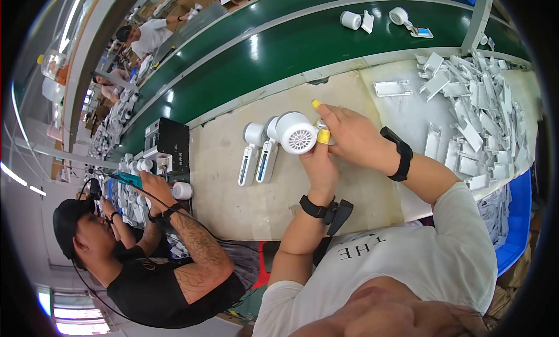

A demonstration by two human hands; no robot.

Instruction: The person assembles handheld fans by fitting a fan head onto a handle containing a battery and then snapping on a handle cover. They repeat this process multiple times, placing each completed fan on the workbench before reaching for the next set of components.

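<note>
White grilled cylinder (298,132) sits gripped in the left hand (319,167); the right hand (356,137) curls against its side, grip unclear.

Only readable print I can spot is the short slanting line of dark capital letters (362,249) across the near white T-shirt (413,273). Black shirt (157,290) on the left has a pale mark too, way too small to read.
</note>
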